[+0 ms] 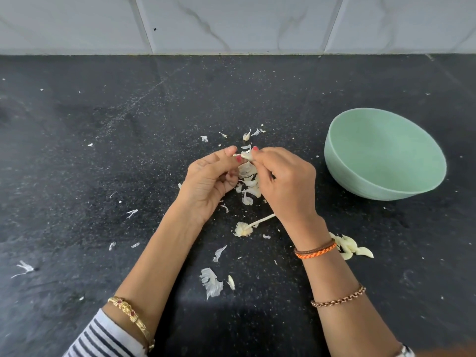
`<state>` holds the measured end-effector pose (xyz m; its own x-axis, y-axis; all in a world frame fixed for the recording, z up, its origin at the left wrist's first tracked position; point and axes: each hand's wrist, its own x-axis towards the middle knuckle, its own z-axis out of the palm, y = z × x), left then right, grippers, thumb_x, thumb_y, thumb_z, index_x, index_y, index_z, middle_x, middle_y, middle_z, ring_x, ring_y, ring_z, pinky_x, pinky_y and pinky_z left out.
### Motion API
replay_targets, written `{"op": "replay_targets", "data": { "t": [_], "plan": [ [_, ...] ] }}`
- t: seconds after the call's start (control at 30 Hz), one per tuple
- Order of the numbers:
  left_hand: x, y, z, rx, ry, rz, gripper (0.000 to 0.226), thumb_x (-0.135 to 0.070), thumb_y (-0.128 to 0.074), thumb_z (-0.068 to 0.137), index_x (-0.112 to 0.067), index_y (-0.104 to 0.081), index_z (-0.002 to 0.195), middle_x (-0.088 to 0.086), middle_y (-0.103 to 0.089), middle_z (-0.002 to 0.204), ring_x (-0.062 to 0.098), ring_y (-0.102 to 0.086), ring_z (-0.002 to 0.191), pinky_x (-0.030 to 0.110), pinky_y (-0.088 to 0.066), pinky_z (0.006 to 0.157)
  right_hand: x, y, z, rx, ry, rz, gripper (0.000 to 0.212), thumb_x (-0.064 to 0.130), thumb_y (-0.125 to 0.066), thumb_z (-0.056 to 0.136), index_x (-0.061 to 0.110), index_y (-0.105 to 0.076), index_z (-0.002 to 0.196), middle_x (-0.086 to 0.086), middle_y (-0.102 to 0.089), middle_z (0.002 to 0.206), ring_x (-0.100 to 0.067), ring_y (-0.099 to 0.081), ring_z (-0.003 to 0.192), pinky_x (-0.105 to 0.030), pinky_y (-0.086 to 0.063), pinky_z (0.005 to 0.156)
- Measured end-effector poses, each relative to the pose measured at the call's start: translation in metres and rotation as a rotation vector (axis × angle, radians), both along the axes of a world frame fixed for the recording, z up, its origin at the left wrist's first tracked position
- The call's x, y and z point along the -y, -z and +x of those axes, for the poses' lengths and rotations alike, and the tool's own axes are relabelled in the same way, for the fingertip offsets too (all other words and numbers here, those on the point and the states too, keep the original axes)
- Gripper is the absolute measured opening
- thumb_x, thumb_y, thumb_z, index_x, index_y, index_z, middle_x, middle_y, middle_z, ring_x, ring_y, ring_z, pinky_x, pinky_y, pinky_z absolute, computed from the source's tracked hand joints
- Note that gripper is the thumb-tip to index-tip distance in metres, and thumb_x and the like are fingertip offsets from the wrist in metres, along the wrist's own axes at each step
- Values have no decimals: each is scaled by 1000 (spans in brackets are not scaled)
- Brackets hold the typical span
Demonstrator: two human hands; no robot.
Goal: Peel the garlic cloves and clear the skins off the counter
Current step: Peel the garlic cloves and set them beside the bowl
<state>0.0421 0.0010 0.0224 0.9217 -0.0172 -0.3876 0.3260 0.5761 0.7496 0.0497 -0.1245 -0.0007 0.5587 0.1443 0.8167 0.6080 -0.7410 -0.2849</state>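
Both hands meet above the middle of the black counter (103, 150). My left hand (210, 180) and my right hand (286, 181) pinch one small pale garlic clove (246, 156) between their fingertips. Under the hands lies a heap of papery white skins (248, 181). More skins are scattered around, with a large piece (211, 282) near my left forearm. A bare garlic stem with its root base (244, 229) lies just below the hands. A few peeled cloves (353, 247) sit on the counter by my right wrist.
A pale green bowl (334, 153) stands to the right of the hands, its inside empty as far as I see. A white marble-tiled wall (231, 24) closes off the back of the counter. Tiny skin flakes dot the left side.
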Motion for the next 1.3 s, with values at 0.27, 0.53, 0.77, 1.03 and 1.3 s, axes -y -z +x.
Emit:
{"op": "replay_targets", "data": {
  "t": [0.27,0.53,0.77,1.03,1.3],
  "plan": [
    [0,0,-2,-9,68,-114,26,1,-61,61,-11,-59,84,3,-63,64,5,-51,51,11,-43,47,2,-1,1,-5,-3,6,19,3,-56,85,1,-66,69,-6,-63,61,-21,-56,49,-29,-45,41],
    [-3,-1,-4,-30,123,-35,28,-7,-63,62,-13,-59,89,-1,-66,66,3,-53,48,11,-41,42,-1,-1,-2,-18,14,-24,14,1,-56,81,1,-65,70,-6,-62,59,-22,-56,46,-28,-44,37],
    [-1,-4,-4,-34,132,-55,33,-6,-62,62,-13,-58,94,0,-68,64,5,-62,53,10,-46,48,-1,-1,-1,-8,26,-34,21,2,-53,83,2,-64,65,-5,-57,52,-21,-51,42,-26,-41,38],
    [-5,-2,-4,-22,172,-99,16,-5,-59,64,-12,-69,75,0,-68,65,4,-61,52,11,-48,52,2,-7,-2,-57,-31,2,10,-3,-63,78,2,-68,71,-4,-62,56,-19,-53,45,-27,-42,38],
    [-6,0,-1,-23,167,-64,21,-3,-60,63,-10,-60,83,2,-68,65,6,-61,53,11,-48,50,2,-8,-3,-113,-8,-76,14,-3,-58,78,4,-63,68,-4,-56,54,-21,-47,44,-27,-39,38]
  ]
}}
